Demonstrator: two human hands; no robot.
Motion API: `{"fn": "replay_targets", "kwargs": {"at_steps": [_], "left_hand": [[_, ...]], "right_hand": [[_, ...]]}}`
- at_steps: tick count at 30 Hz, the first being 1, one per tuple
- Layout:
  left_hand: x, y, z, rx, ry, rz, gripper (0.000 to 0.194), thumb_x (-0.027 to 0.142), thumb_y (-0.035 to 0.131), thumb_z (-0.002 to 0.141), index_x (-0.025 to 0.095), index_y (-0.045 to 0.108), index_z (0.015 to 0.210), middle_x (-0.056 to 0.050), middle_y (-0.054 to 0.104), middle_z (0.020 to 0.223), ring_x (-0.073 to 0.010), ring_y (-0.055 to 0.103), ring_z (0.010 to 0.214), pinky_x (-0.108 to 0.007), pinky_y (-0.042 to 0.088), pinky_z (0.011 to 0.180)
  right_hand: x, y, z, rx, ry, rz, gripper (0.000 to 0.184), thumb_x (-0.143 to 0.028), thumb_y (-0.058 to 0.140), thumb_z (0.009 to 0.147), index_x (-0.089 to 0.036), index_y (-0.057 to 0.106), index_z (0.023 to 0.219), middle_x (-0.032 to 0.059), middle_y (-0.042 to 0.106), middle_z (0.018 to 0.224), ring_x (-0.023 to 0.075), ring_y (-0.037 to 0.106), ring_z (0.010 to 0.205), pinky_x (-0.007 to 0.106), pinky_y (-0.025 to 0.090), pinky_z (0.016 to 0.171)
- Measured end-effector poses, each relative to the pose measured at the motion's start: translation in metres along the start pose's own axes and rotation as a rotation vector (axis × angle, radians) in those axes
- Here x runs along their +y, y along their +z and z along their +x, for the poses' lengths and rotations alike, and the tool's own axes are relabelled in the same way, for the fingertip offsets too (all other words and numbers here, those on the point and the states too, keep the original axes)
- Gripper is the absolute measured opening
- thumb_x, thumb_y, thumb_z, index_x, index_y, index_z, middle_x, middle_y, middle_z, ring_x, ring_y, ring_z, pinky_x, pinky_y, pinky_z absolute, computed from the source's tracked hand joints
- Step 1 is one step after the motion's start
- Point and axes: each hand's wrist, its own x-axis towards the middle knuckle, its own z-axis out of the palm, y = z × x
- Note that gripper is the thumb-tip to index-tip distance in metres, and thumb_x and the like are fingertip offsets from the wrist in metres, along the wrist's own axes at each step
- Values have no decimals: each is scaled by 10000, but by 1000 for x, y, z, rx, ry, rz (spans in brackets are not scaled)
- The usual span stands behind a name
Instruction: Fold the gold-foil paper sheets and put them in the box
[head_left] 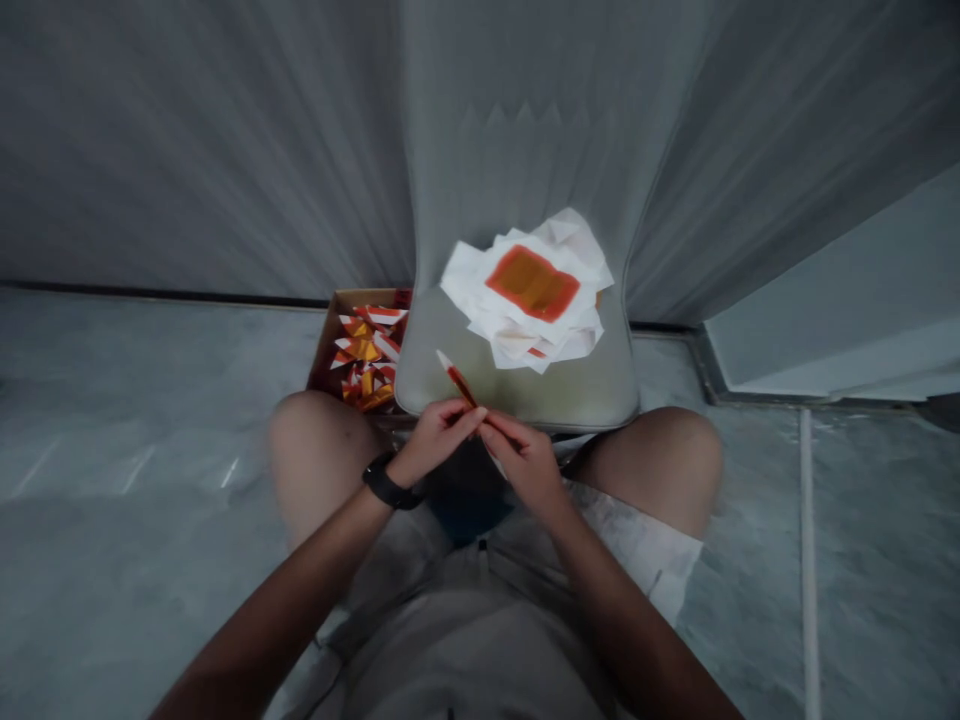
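A narrow, folded sheet of joss paper (460, 384), red with a white pointed end, slants up and left from my fingers. My left hand (437, 437) is closed on it, thumb and fingers pinching its lower part. Right beside it, my right hand (525, 460) also pinches the paper, and the fingertips of both hands meet. Beyond them, a loose stack of white joss paper (487, 320) lies on the chair seat. Its top sheet has an orange-gold patch (534, 284) edged in red. My fingers cover the lower end of the held sheet.
The grey chair (442, 320) stands between my knees, its backrest against a grey curtain (225, 140). Left of the seat, a cardboard box (322, 350) holds several folded red, gold and white papers (367, 350). A pale panel (847, 290) stands at the right on the grey floor (135, 500).
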Motion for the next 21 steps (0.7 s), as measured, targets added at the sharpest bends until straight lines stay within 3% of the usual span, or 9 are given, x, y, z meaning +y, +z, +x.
{"fn": "replay_targets", "kwargs": {"at_steps": [5, 9, 15, 21], "left_hand": [[5, -2, 31, -62, 17, -19, 597, 731, 599, 856, 185, 552, 620, 13, 489, 590, -114, 424, 550, -254, 355, 509], [6, -11, 69, -113, 90, -25, 595, 718, 585, 881, 176, 570, 637, 6, 511, 593, -110, 444, 552, -248, 358, 513], [-12, -34, 132, -242, 111, -10, 550, 660, 575, 925, 157, 601, 705, -5, 569, 660, -109, 500, 619, -245, 396, 589], [-21, -33, 153, -217, 67, -89, 503, 625, 581, 935, 159, 608, 748, -12, 581, 679, -119, 516, 630, -258, 403, 588]], "right_hand": [[7, -3, 23, 37, 111, 119, 394, -540, 674, 921, -255, 784, 1171, 41, 791, 1149, 252, 745, 1077, 441, 590, 1007], [6, -13, 61, 58, 113, 124, 413, -545, 721, 880, -257, 780, 1170, 35, 793, 1139, 240, 741, 1063, 424, 587, 996], [7, -31, 129, -105, 66, 24, 319, -438, 738, 876, -243, 801, 1120, 34, 801, 1064, 212, 725, 1023, 385, 550, 1001], [17, -34, 154, -60, 129, 2, 288, -401, 702, 894, -271, 793, 1134, 22, 797, 1061, 192, 719, 979, 368, 568, 935]]}}
